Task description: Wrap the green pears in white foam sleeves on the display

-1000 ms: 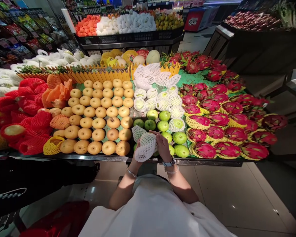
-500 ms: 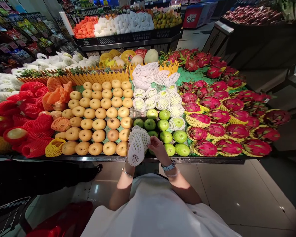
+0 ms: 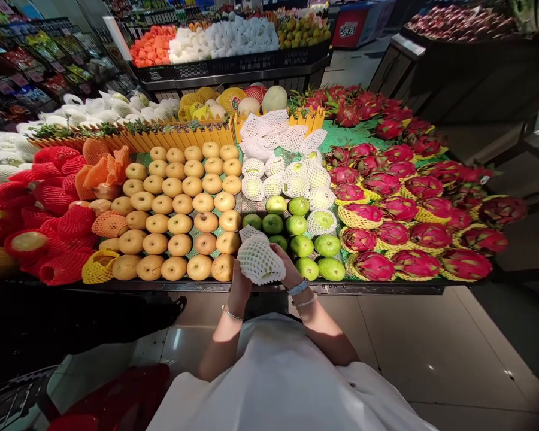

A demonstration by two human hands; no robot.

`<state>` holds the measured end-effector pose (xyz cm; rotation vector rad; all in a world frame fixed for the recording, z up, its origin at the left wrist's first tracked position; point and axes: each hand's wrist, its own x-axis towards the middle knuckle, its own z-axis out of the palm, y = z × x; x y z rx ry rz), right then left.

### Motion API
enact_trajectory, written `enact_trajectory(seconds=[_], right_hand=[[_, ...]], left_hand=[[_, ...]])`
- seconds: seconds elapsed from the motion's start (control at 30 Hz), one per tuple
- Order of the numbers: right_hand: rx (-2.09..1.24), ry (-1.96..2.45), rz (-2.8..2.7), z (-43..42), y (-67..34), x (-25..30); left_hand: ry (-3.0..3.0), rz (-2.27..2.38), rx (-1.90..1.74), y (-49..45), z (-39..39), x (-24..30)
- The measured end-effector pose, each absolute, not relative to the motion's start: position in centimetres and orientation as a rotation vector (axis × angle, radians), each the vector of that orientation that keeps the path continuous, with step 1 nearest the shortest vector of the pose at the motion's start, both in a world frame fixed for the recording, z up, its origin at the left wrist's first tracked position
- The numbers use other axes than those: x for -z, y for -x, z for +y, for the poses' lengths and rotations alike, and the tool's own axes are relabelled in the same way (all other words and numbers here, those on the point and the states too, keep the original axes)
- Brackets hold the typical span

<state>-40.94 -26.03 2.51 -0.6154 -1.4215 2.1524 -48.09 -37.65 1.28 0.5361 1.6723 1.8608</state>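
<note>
Both my hands are at the front edge of a fruit display, above the nearest fruit. My left hand (image 3: 240,281) and my right hand (image 3: 291,269) hold a white foam net sleeve (image 3: 260,260) between them. Whether fruit sits inside the sleeve is hidden. Green guavas (image 3: 296,227) lie just beyond my right hand, some in white foam nets (image 3: 273,185). Golden pears (image 3: 179,221) fill the area left of my hands. Pink dragon fruit (image 3: 397,209) in yellow nets lie further right.
The display table's metal front edge (image 3: 269,287) runs beneath my hands. Red-netted fruit (image 3: 54,200) lies at the far left. A dark-clothed person (image 3: 72,323) stands to my left, near a red bag (image 3: 117,395). Tiled floor (image 3: 431,359) lies to my right.
The foam sleeve has turned from upright to lying across my hands. My left hand has moved slightly lower and closer to the table edge.
</note>
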Motion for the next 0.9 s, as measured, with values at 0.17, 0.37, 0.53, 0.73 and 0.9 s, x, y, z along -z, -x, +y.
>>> enact_trajectory(seconds=[0.17,0.37,0.53,0.73,0.9], right_hand=[[-1.781,0.69,-1.451,-27.6,39.9,-3.1],[-2.004,0.409,-1.463,-28.2,39.8,-2.2],[-1.965,0.625,-1.329,-27.2,40.8,-1.1],[-1.811,0.696,-1.317,-26.7,40.6,-1.2],[-1.93,0.624,-1.208,-27.5,41.2,-0.1]], left_hand=[[-0.276,1.536,-2.067,47.6,-36.6,-2.7],[-0.206,1.616,-2.067,47.9,-36.5,-3.9],[-0.366,1.536,-1.971,47.2,-36.2,-5.0],[-0.536,1.694,-1.962,46.9,-35.6,-5.2],[-0.499,1.761,-2.127,47.3,-34.8,-5.4]])
